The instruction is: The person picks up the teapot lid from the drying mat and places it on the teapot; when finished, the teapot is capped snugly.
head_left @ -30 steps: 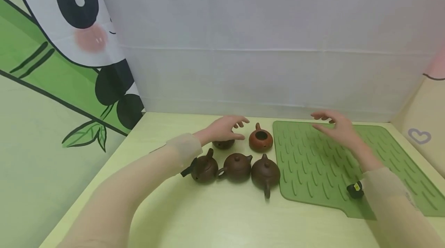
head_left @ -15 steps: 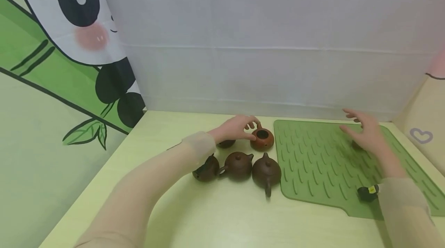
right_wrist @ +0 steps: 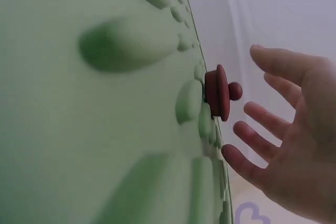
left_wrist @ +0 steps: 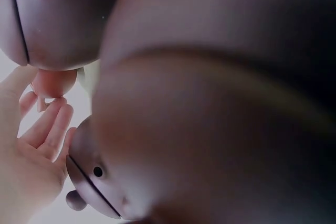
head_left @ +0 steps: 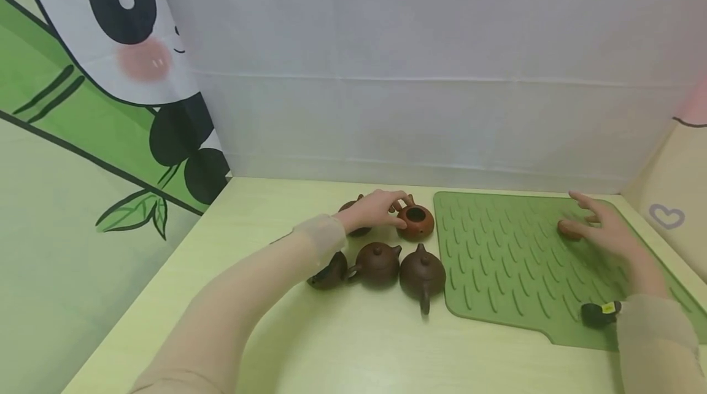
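Note:
My left hand (head_left: 371,210) is at the small reddish-brown lidless teapot (head_left: 417,233), thumb against its near left side and fingers curled toward the handle at the back. In the left wrist view, part of this reddish teapot (left_wrist: 55,82) shows between thumb and fingers, and nearer dark teapots cover the rest. On the green mat, my right hand (head_left: 610,231) hovers beside the reddish teapot lid (head_left: 569,230). The right wrist view shows that lid (right_wrist: 216,93) with its round knob facing the spread fingers; a gap separates them.
Dark brown teapots stand close about the left hand: one behind the wrist (head_left: 349,205), one partly under the sleeve (head_left: 334,272), a middle one (head_left: 378,266) and one at the right (head_left: 422,274). The ridged green mat (head_left: 497,259) lies to their right. A white cloth wall (head_left: 414,124) rises behind.
My left hand has moved right, from above the back-left teapot to the reddish one. The right hand has moved right across the mat and lowered toward the lid, which now shows.

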A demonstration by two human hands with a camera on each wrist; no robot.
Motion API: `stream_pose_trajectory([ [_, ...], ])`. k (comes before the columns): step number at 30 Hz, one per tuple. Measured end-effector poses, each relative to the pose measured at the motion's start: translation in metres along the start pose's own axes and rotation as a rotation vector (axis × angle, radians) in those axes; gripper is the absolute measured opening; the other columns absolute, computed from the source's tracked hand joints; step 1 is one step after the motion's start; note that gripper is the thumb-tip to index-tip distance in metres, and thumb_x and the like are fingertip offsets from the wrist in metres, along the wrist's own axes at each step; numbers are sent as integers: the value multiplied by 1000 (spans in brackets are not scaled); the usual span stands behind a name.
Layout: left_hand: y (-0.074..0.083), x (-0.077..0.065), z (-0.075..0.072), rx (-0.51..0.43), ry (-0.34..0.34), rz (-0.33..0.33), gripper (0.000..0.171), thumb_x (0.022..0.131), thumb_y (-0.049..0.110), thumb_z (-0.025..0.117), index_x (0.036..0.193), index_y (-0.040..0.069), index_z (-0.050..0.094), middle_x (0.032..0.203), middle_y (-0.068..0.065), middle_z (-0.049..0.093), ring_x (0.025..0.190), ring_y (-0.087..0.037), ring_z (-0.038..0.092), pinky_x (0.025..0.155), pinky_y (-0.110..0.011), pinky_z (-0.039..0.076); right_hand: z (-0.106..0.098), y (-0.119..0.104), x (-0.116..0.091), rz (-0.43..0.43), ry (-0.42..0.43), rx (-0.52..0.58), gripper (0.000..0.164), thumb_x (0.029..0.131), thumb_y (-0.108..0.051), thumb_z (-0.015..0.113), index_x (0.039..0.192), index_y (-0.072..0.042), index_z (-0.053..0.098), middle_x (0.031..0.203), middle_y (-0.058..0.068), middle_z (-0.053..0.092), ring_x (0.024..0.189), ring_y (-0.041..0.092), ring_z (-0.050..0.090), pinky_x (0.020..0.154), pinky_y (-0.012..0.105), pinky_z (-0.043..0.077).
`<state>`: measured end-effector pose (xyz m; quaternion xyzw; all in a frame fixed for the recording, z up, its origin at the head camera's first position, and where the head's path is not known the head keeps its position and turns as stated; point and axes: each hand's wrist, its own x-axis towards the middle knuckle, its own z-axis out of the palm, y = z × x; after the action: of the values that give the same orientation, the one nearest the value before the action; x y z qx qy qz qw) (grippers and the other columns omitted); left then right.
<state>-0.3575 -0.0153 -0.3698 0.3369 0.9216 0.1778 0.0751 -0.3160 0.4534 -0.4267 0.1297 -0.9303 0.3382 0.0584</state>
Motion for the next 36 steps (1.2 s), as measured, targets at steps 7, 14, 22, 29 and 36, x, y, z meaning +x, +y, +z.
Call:
stream_pose_trajectory([
  [7, -6, 2, 4, -103, 0, -29, 45, 90, 25, 74, 131, 21, 56, 120, -5, 73, 115, -21, 68, 102, -37, 50, -2, 18, -13, 29, -32, 86, 60, 102, -23, 54, 155, -8, 29, 144, 9, 47, 121, 25, 56, 91, 47, 50],
  [14, -4, -3, 2, -135, -25, -30, 45, 90, 23, 74, 131, 20, 56, 120, -7, 73, 112, -19, 70, 102, -37, 50, 0, 18, -29, 140, -27, 168, 50, 100, -35, 57, 139, -4, 49, 105, -47, 42, 97, -29, 32, 103, 26, 39],
  [22, 2, -12, 0, -141, -40, -20, 46, 90, 19, 73, 133, 17, 55, 123, -10, 71, 113, -22, 69, 104, -38, 50, 2, 12, -38, 236, -38, 231, 56, 100, -45, 54, 143, -10, 49, 104, -44, 41, 104, -16, 31, 108, 72, 20],
  [29, 0, -12, 0, -135, -41, -32, 46, 90, 22, 73, 133, 19, 55, 122, -8, 72, 115, -20, 69, 103, -38, 50, 1, 8, -36, 253, -25, 188, 58, 99, -48, 54, 141, -9, 50, 100, -47, 40, 102, -17, 32, 104, 65, 31],
  [36, 1, -10, 0, -126, -43, -53, 47, 89, 22, 74, 133, 21, 56, 120, -7, 73, 115, -20, 68, 103, -37, 49, 3, -9, -29, 264, 20, 179, 64, 98, -49, 56, 140, -1, 49, 101, -38, 46, 133, 53, 31, 101, 67, 32],
])
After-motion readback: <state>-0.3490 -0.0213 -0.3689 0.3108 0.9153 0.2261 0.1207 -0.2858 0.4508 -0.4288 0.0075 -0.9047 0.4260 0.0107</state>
